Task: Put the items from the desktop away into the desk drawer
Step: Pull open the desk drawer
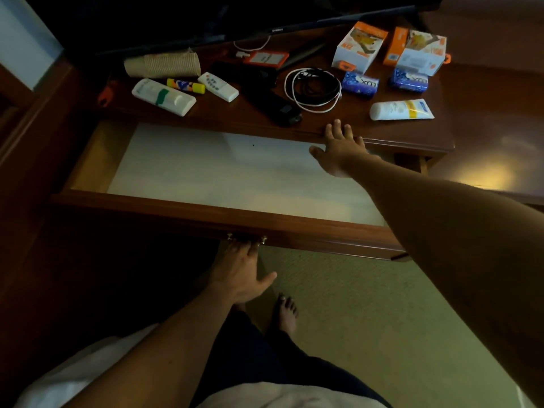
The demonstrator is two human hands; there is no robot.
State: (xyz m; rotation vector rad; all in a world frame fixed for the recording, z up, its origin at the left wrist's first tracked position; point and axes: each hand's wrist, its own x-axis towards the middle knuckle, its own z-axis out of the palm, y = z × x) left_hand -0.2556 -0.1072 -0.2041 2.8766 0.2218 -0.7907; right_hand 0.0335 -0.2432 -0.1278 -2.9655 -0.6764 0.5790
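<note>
The desk drawer (223, 213) is pulled out wide, its white-lined bottom bare. My left hand (244, 272) is under the drawer front, fingers curled on the brass handle (246, 239). My right hand (341, 148) reaches over the drawer with fingers spread, fingertips resting on the desktop's front edge, holding nothing. On the desktop lie two white remotes (163, 97) (218, 86), a glue stick (186, 85), a black remote (275, 106), coiled cables (313, 89), a white tube (401, 109), two blue soap packs (359, 83) (409, 80) and two orange-white boxes (359, 46) (421, 51).
A stack of paper cups (164, 64) lies on its side at the back left. An orange card case (265, 58) sits under the TV's lower edge (276, 30). Green carpet and my bare foot (287, 315) are below the drawer. Dark wood panelling stands to the left.
</note>
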